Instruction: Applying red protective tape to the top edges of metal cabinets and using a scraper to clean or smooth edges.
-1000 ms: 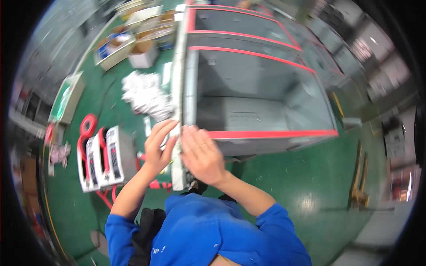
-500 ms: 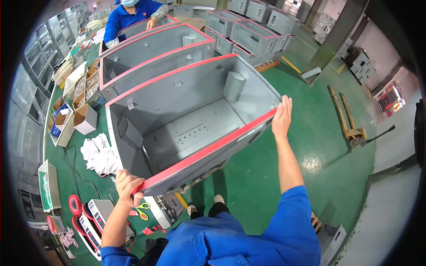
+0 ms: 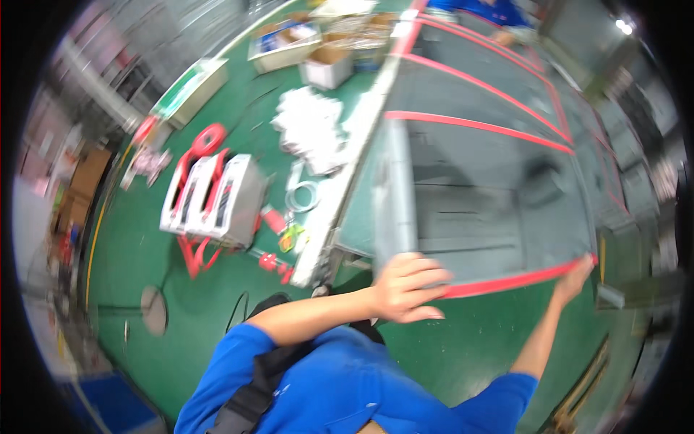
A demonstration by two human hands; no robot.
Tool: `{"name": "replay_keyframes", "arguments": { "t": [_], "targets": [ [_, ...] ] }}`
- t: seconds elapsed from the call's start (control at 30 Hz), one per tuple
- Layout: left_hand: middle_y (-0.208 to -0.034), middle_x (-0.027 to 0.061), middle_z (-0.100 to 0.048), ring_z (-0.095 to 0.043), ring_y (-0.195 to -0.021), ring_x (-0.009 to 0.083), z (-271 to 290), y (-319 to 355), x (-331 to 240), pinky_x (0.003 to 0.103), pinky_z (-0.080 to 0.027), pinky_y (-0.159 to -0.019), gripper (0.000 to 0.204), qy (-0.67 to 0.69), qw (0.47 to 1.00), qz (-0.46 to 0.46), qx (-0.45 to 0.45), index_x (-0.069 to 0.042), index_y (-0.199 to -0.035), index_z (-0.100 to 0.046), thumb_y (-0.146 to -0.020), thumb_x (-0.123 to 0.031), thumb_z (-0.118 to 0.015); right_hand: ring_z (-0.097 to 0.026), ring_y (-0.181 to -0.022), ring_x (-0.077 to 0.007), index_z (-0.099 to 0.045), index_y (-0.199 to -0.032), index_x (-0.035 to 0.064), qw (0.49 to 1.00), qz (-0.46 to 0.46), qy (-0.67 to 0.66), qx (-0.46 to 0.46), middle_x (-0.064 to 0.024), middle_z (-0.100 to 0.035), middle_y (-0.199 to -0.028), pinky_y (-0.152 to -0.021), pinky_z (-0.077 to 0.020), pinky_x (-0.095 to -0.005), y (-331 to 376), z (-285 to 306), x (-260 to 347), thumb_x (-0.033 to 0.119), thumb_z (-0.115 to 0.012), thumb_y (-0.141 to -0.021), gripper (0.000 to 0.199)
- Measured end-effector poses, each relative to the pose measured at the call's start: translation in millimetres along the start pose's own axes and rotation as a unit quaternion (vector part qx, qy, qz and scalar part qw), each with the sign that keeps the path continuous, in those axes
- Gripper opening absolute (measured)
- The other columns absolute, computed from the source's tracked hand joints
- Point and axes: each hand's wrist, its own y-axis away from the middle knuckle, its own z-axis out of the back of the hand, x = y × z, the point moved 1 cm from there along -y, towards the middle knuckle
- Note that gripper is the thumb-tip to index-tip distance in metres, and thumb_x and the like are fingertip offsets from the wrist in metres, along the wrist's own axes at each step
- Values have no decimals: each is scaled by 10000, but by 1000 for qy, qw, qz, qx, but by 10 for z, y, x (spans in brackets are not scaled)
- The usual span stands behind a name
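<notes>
Gripping the near edge of a large grey metal cabinet [image 3: 491,195], the person stands over it on the green floor [image 3: 217,318]. The left hand [image 3: 408,288] lies on the near left corner of the cabinet, fingers [image 3: 426,278] curled over the red strip [image 3: 513,281] that runs along the open rim, so its grip is closed on that edge. The right hand [image 3: 576,278] reaches out to the far right end of the same strip and touches the rim there; the view is too blurred to tell whether its fingers wrap the edge or only press on it. The cabinet lies open side up, its grey inside showing, with more red-edged cabinets [image 3: 506,79] lined up beyond it. To the left on the floor sit a white machine with red hoses [image 3: 217,195], a heap of white pieces [image 3: 311,126] and some cardboard boxes [image 3: 325,65]. Blue sleeves [image 3: 499,398] cover both upper arms.
</notes>
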Motion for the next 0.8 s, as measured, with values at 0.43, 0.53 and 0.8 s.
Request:
{"name": "replay_keyframes", "arguments": {
  "t": [0.43, 0.53, 0.8],
  "targets": [
    [-1046, 148, -485, -448, -993, 294, 2884, 2451, 297, 376, -366, -856, 420, -333, 819, 375, -279, 7, -1069, -465, -725, -109, -676, -392, -1187, -387, -464, -1177, -51, 843, 429, -195, 261, -222, -458, -1233, -1008, -251, -490, 3263, 530, 3454, 168, -409, -875, 377],
    [-882, 84, -562, -513, -805, 161, 3302, 3085, 403, 275, -419, -713, 364, -217, 760, 577, -208, 48, -1018, -538, -777, -198, -652, -409, -1164, -386, -487, -1146, -40, 833, 393, -283, 266, -216, -477, -1207, -984, -292, -489, 3654, 584, 3948, 100, -479, -825, 350],
    [-773, 140, -638, -626, -692, 250, 2955, 2814, -425, 340, -478, -611, 121, 158, 848, 499, 80, -5, -848, -635, -811, -108, -582, -460, -1129, -320, -538, -1101, 5, 747, 399, -346, 403, -165, -527, -1146, -961, -344, -438, 4079, 824, 4769, 131, -601, -751, 377]
  ]
}}
